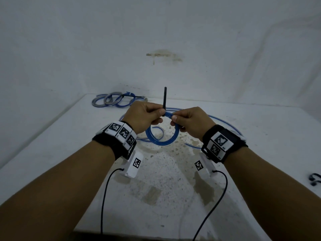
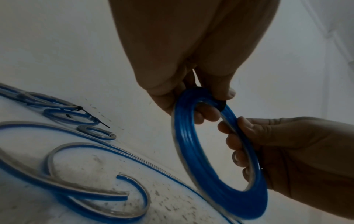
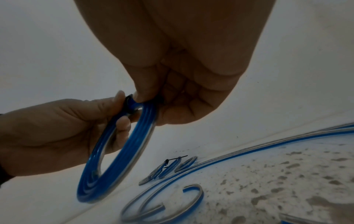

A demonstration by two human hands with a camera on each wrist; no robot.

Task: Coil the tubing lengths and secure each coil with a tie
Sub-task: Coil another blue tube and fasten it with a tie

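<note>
You've got the blue tubing coil (image 1: 160,136) held up off the white table (image 1: 243,171), your left hand (image 1: 145,117) pinching the black tie (image 1: 164,100) at its top and your right hand (image 1: 192,122) curled round the coil just beside it. Already-tied coils (image 1: 114,100) sit at the far edge, and loose tubing (image 2: 91,194) lies below.

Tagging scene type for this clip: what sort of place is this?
Probably a bare workshop or utility corner: a stained white bench against plain white walls, with loose blue tubing and tied coils on it.
</note>
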